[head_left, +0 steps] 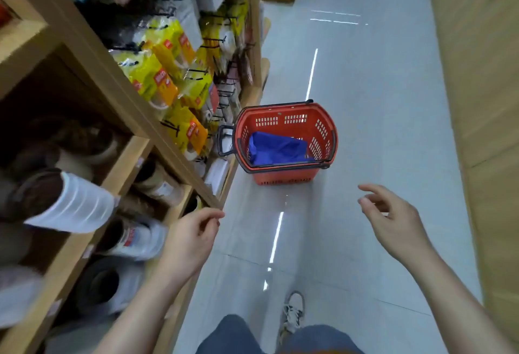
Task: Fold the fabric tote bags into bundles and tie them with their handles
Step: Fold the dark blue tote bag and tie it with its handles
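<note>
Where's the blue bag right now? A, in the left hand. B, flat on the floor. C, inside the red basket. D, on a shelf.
C: the blue bag lies inside the red basket, not in a hand or on the shelves.

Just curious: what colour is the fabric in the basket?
The fabric is bright blue; head view shows it.

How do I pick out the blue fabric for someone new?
Follow the aisle floor beside the wooden shelves to the red basket standing on it. The blue fabric lies inside, the only thing visible in it.
</note>
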### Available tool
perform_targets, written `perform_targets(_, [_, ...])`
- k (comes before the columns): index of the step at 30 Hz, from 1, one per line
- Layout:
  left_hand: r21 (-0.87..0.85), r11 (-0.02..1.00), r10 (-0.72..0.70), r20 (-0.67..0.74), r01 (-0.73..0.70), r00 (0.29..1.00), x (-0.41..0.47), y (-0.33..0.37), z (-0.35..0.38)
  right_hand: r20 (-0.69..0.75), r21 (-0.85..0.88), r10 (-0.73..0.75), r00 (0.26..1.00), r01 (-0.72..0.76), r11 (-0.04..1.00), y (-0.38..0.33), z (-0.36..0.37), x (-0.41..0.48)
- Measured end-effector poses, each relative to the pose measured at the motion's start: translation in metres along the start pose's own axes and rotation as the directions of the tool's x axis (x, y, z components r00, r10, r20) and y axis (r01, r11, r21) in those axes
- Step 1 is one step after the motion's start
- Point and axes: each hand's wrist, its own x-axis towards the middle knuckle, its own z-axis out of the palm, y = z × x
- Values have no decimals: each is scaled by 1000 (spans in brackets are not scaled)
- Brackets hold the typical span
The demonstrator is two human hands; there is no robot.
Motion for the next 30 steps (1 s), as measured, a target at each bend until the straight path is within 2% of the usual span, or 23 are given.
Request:
perform_targets(3, [-116, 992, -57, -20, 55, 998, 54, 18, 18, -2, 15, 35, 999, -35, 999, 6, -1, 43])
perform_targets(7, [-233, 961, -145, 31, 148, 989, 133, 20, 44, 0, -11, 73, 997, -73, 997, 11, 12, 108])
perform_targets(11, [-196, 963, -180, 44, 185, 983, 221, 13, 74, 43, -40, 74, 996, -73, 997, 13, 48, 182])
perform_targets(18, [-143, 928, -313, 207, 345, 927, 383, -27, 167, 135, -103, 138, 981, -125, 987, 45, 135, 317])
perform_targets(20, [-134, 911, -345, 269, 390, 899, 423, -44, 205, 201, -141, 182, 962, -156, 978, 64, 162, 355])
perform_targets(24, [-15, 922, -352, 386, 387, 853, 480, -80, 286, 356, -254, 286, 890, -202, 946, 124, 217, 422])
perform_targets(27, [69, 919, -384, 365, 387, 848, 518, -117, 348, 430, -309, 338, 837, -216, 926, 172, 264, 464])
perform_targets(30, [49, 885, -457, 272, 462, 847, 561, -158, 402, 458, -299, 370, 808, -251, 921, 213, 310, 499])
